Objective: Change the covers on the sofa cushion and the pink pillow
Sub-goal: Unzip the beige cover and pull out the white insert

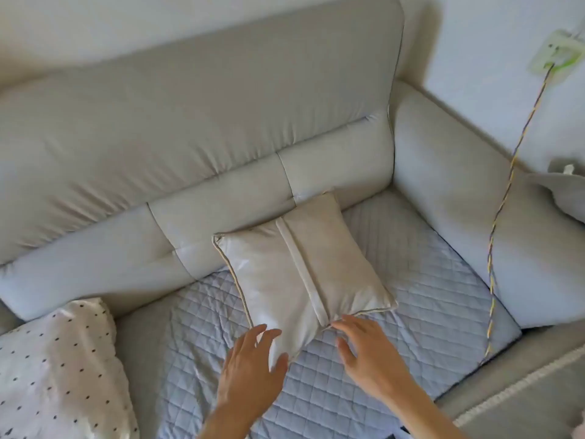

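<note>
Both hands, left hand [250, 372] and right hand [370, 353], hovered with fingers spread wide, holding nothing, at the near edge of the cushion [304, 267] lying on the sofa [202, 128] seat. Likely step: finding the cover's closure strip to open it.

Both hands, left [247, 372] and right [370, 356], spread at beige cushion [300, 267] near edge on sofa [190, 122].

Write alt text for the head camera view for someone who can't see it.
Two bare hands, left hand and right hand, reach open-fingered to the near edge of a beige square cushion with a centre seam, lying on a pale blue quilted seat pad of a grey sofa. A white pillow with black dots lies at left.
</note>
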`<action>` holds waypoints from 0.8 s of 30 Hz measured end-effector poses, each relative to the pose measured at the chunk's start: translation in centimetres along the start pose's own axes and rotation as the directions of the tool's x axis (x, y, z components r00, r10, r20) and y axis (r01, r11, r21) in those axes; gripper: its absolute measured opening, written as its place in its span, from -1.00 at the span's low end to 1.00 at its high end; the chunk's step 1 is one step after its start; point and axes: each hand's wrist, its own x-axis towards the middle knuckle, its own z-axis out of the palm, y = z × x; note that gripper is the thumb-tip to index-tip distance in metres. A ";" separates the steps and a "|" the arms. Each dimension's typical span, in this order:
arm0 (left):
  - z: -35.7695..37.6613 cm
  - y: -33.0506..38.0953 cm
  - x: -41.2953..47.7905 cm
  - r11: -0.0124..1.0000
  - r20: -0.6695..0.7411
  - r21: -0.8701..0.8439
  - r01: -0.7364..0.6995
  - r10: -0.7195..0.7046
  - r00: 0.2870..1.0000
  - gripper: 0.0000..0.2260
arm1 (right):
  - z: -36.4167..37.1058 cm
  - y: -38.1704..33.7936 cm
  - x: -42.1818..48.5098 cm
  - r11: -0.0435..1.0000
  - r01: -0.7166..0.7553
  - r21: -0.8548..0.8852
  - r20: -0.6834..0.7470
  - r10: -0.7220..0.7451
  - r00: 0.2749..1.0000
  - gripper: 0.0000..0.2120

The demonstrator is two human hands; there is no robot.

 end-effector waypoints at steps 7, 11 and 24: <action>8.1 4.0 11.4 0.992 -0.336 -0.118 0.042 -0.079 0.938 -0.60 | 7.6 6.5 9.0 0.978 0.175 -0.116 -0.298 -0.202 0.933 -0.60; 11.2 3.2 15.4 0.987 -0.458 -0.139 0.074 -0.131 0.879 -0.55 | 10.7 8.6 12.1 0.945 0.221 -0.241 -0.386 -0.302 0.872 -0.50; 15.4 -2.1 15.6 0.961 -0.695 -0.096 -0.258 0.120 0.708 -0.83 | 17.0 9.8 14.3 0.904 0.342 -0.257 -0.786 -0.402 0.470 -0.63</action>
